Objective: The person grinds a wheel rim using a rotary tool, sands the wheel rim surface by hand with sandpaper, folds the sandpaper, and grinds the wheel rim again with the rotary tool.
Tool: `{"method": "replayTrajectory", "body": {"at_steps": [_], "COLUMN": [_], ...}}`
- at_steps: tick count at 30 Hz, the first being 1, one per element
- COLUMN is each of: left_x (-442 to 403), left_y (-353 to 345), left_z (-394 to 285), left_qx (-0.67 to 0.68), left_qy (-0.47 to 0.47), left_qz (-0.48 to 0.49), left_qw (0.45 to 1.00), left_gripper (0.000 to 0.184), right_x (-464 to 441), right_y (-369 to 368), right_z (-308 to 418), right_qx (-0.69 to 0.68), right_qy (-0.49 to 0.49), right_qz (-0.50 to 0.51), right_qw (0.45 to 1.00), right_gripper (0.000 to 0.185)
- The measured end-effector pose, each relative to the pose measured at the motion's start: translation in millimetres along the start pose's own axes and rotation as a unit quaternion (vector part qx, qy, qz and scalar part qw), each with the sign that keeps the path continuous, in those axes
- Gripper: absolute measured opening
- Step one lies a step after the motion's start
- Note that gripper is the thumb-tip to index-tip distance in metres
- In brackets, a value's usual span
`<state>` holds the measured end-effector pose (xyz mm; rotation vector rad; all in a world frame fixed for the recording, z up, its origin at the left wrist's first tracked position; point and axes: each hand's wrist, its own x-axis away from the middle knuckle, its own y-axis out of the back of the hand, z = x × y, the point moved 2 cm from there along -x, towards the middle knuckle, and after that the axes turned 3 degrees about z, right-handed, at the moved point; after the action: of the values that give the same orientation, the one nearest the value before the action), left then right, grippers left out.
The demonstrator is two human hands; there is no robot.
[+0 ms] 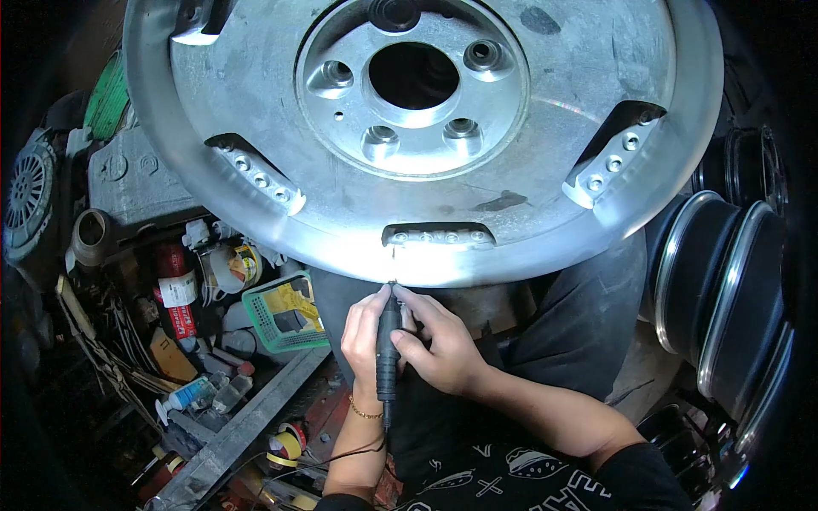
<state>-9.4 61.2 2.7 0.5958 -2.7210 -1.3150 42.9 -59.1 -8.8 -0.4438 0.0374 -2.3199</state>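
Observation:
A large grey metal wheel rim (256, 119) fills the top of the view, with bolt holes around its centre bore. Below its lower edge, both hands hold a black pen-shaped rotary tool (388, 349) almost upright, its tip pointing up at the rim. Whether the tip touches the metal is hard to tell. My left hand (362, 336) wraps the tool from the left, a bracelet on the wrist. From the right, my right hand (443, 345) closes on it with thumb and fingers. A thin black cord (386, 430) trails from its lower end.
Several black wheels with shiny lips (694, 272) stand at the right. On the left are a green basket (256, 317), a red can (170, 264), a blue-and-white tube (189, 393), tape rolls (285, 447) and a metal beam (247, 426). My legs are under the rim.

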Motion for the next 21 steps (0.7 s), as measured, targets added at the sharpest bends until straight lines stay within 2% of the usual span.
{"method": "replayTrajectory", "body": {"at_steps": [6, 12, 21], "left_x": [1.3, 0.5, 0.2], "left_y": [1.4, 0.8, 0.9], "left_z": [0.5, -1.5, -2.0], "left_qx": [-0.010, -0.004, -0.024], "left_qy": [0.002, 0.001, -0.003], "left_qz": [-0.014, -0.007, -0.020], "left_qw": [1.000, 1.000, 1.000], "left_gripper": [0.039, 0.038, 0.033], "right_x": [-4.0, -2.9, -4.4], "right_y": [-5.9, -3.7, -4.7], "right_z": [-5.1, -3.3, -3.7], "right_qx": [-0.029, -0.021, -0.031], "right_qy": [0.047, 0.021, 0.033], "right_qz": [-0.030, -0.020, -0.024], "right_qw": [0.998, 0.999, 0.999], "right_gripper": [0.059, 0.059, 0.060]}}
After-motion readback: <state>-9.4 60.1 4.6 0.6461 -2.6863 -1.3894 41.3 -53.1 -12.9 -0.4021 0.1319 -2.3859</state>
